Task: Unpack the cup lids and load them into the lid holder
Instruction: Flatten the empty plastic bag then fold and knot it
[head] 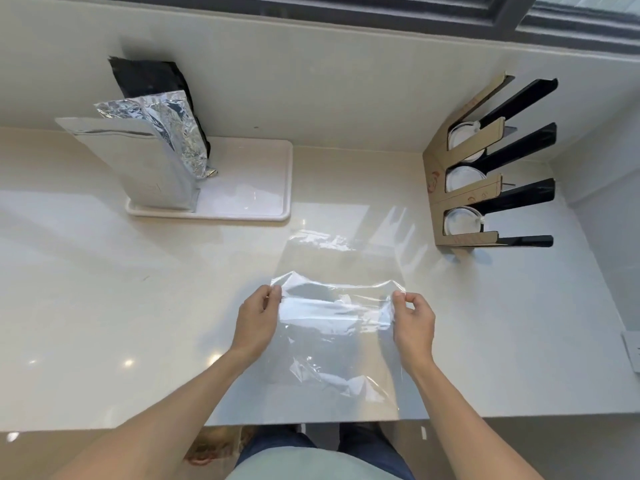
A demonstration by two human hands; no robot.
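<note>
A clear, crinkled plastic bag (332, 317) lies spread over the near part of the pale tabletop (104, 289), limp and flat, its glossy film catching white glare along the folds; whether any lids remain inside it cannot be told. The left hand (256, 320) pinches the bag's upper left corner between thumb and curled fingers (275, 294), and the right hand (414, 323) pinches the upper right corner the same way, its fingers (398, 297) pressed together on the film, so the top edge is lifted and stretched between the two hands. At the far right of the tabletop, against the wall, stands the lid holder (460, 188), a cardboard-fronted rack with black dividers forming three slots. Each slot holds white cup lids (459, 180) on edge, three stacks in all. At the far left a white tray (249, 209) carries three upright pouches: one smooth silver (138, 157), one crumpled foil (173, 129) and one black (149, 77) behind them.
</note>
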